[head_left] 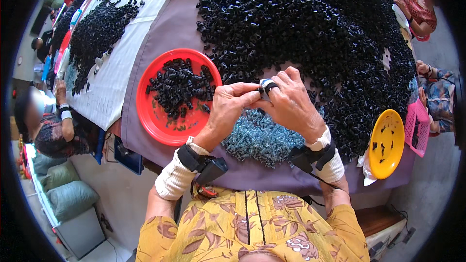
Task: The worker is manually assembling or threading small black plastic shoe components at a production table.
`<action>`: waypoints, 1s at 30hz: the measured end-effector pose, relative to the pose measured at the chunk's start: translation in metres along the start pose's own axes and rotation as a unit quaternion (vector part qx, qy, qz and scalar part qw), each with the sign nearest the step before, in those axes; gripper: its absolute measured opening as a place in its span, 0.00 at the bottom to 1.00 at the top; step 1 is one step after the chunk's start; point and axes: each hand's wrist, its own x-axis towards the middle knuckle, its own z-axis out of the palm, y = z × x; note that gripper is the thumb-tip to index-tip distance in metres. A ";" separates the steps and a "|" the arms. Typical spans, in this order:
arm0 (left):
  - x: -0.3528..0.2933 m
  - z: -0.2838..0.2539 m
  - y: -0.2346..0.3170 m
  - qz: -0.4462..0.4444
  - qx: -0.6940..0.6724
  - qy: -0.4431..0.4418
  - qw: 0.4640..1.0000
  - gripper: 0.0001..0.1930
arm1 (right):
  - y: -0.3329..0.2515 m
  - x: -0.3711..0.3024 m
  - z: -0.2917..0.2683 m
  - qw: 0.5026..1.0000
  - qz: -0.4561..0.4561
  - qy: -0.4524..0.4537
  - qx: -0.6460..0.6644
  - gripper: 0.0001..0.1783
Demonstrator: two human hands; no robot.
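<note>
Across a workroom with co-workers along both sides, a mauve cloth (pixel 150 82) over a broad table, next to white cloth (pixel 109 99) at left. Left hand (pixel 225 109) with thumb and forefinger pinched together, apparently on a small dark piece (pixel 261 90) between the two hands; too small and covered to be sure. Right hand (pixel 293 99) curled close against it, with banded finger wraps (pixel 268 85); grip hidden, impossible to tell. Probably brought fingertip to fingertip for fine control, above a pale-blue heap (pixel 262 138) of little ring-like parts. Beyond, a great mound of black parts (pixel 291 19), likely spread loose for easy picking. Left of the hands, a red plate (pixel 145 116), partly filled with black pieces (pixel 177 85). Far right, a yellow plate (pixel 391 162) with only a few dark bits, just beside a pink basket (pixel 423 121) with some dark contents.
</note>
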 end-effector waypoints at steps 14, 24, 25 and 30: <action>0.001 0.000 -0.009 -0.067 -0.173 -0.047 0.981 0.11 | 0.004 0.003 0.006 0.996 0.033 0.086 0.015 0.14; 0.001 0.002 -0.013 -0.071 -0.177 -0.035 0.981 0.10 | 0.005 0.000 0.010 0.997 0.030 0.072 0.016 0.13; 0.000 0.003 -0.013 -0.070 -0.179 -0.035 0.981 0.10 | 0.005 0.000 0.010 0.997 0.027 0.066 0.010 0.13; -0.001 0.003 -0.013 -0.077 -0.162 -0.027 0.983 0.10 | 0.007 -0.001 0.013 0.995 0.024 0.084 0.041 0.11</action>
